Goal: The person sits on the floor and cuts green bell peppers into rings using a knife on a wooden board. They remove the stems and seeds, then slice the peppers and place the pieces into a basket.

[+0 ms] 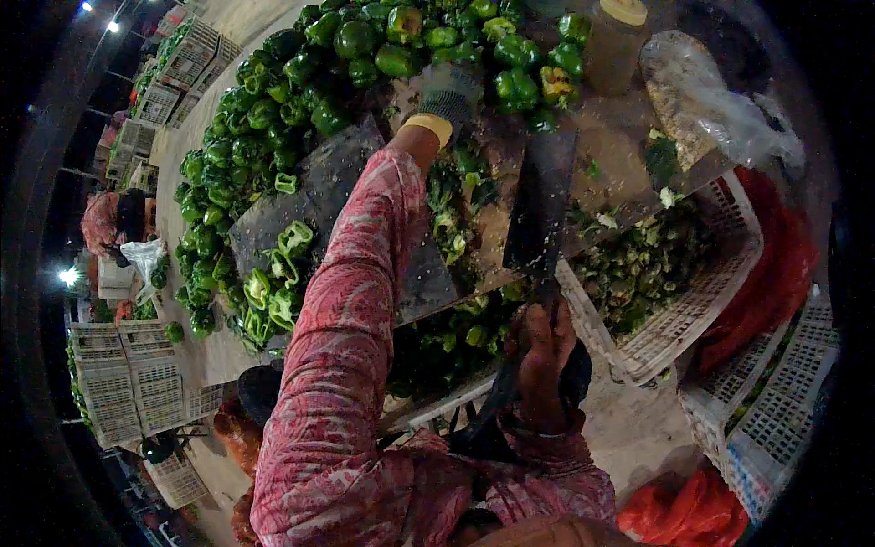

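My left hand (451,89), in a grey-green knitted glove with a yellow cuff, reaches out to the near edge of a heap of green bell peppers (354,41). Its fingers are hidden at the peppers, so any grip does not show. My bare right hand (545,351) is closed round the handle of a broad, dark-bladed knife (540,205), its blade pointing away from me over the work surface. Between the hands lie green pepper scraps (447,214). Cut-open peppers (273,287) lie left of my left forearm. More green pieces (474,333) fill a container below the board edge.
A white plastic crate (652,360) of pepper trimmings stands at right, beside red netting (766,264). Behind it are a clear plastic bag (720,100) and a lidded jar (615,46). Stacked crates (128,374) and another person (114,223) are at far left.
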The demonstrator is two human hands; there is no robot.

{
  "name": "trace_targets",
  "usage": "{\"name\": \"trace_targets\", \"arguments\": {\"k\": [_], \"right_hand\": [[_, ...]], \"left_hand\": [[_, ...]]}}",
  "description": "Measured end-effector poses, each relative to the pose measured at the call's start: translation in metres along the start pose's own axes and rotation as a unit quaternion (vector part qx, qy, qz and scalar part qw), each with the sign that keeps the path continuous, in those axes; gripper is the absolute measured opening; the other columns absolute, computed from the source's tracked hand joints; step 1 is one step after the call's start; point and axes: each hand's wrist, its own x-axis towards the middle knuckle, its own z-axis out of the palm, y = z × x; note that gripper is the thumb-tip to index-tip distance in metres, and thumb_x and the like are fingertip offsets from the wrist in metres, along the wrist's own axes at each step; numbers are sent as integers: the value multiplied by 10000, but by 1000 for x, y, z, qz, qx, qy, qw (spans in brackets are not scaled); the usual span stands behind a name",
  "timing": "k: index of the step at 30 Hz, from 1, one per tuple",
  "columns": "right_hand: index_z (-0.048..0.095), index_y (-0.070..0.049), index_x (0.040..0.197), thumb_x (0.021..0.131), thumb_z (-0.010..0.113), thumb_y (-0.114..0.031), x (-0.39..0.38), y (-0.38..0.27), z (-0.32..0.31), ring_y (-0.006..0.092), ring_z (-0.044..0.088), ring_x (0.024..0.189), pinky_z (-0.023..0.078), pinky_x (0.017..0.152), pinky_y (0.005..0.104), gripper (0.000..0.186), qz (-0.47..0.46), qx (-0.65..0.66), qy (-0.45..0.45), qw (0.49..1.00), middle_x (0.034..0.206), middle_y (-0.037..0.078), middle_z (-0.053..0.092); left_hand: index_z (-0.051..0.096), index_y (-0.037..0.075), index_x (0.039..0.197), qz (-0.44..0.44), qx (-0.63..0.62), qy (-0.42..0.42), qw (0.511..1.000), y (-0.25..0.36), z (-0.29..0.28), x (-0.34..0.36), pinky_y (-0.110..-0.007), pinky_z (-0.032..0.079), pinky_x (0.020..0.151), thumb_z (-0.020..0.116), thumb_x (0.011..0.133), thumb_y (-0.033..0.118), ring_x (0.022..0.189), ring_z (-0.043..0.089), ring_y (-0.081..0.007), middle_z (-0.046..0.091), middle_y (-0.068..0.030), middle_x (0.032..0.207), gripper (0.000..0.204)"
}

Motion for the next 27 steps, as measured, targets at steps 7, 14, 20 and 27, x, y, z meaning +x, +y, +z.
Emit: {"name": "trace_targets", "arguments": {"k": [7, 14, 20, 27], "right_hand": [[544, -79, 1133, 945, 584, -181, -10, -6, 14, 81, 498, 589, 413, 500, 237, 218, 27, -30, -43, 998, 782, -6, 555], [535, -70, 1121, 929, 595, -278, -10, 8, 14, 70, 476, 509, 384, 437, 245, 289, 116, -96, -181, 972, 690, 3, 531], [491, -40, 1291, 955, 559, -205, -32, 26, 36, 70, 479, 505, 378, 428, 240, 380, 181, -194, -287, 921, 698, 10, 543], [458, -14, 1329, 951, 570, -244, -57, 48, 42, 74, 475, 499, 396, 436, 250, 456, 140, -221, -335, 905, 709, 18, 562]], "left_hand": [[598, 50, 1183, -127, -291, 112, 942, -40, 11, -61, -426, 498, 880, 667, 850, 276, 1049, 617, -301, 638, -117, 1181, 409], [575, -6, 1224, -206, -671, 53, 711, -84, 51, -315, -306, 492, 861, 659, 903, 188, 986, 617, -173, 664, -77, 1107, 384], [637, 86, 1160, -278, -507, 119, 807, -75, 77, -367, -392, 510, 810, 637, 873, 431, 945, 662, -336, 683, -163, 1049, 449], [597, 67, 1211, -266, -531, 201, 779, -71, 79, -379, -385, 500, 847, 633, 879, 395, 995, 648, -330, 672, -177, 1067, 468]]}}
